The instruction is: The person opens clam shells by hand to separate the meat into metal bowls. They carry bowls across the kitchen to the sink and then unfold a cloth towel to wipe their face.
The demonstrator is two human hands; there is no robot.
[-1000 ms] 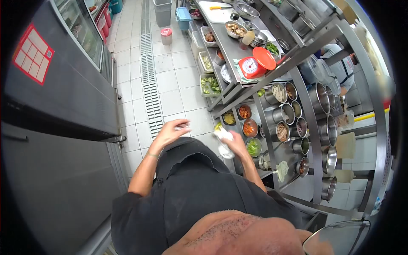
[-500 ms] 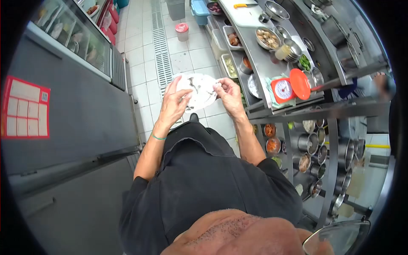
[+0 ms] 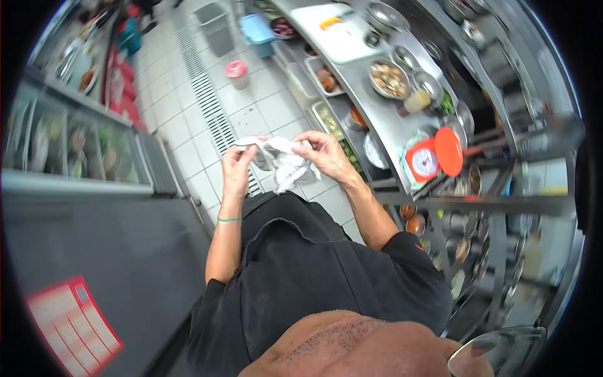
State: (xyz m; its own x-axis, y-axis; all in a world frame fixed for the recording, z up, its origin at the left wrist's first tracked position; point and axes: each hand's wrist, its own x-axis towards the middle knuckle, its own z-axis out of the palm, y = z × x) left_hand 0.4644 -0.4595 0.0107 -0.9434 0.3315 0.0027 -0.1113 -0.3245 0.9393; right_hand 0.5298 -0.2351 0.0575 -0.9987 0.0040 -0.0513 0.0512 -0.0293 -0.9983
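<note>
A thin, crumpled white plastic bag hangs between my two hands in front of my apron. My left hand pinches its rim on the left between thumb and fingers. On the other side, my right hand grips the upper right edge, fingers bent against the thumb. The rim is drawn out between the hands, and the lower part of the bag droops in folds over the tiled floor.
A steel counter on the right bears a white cutting board, a knife, bowls and a red scale. A refrigerator stands left. A red-lidded tub and grey bin sit on the floor.
The bag has gone from spread flat and rounded to gathered and hanging. My left hand has moved from lying over it to pinching its rim. The view has turned.
</note>
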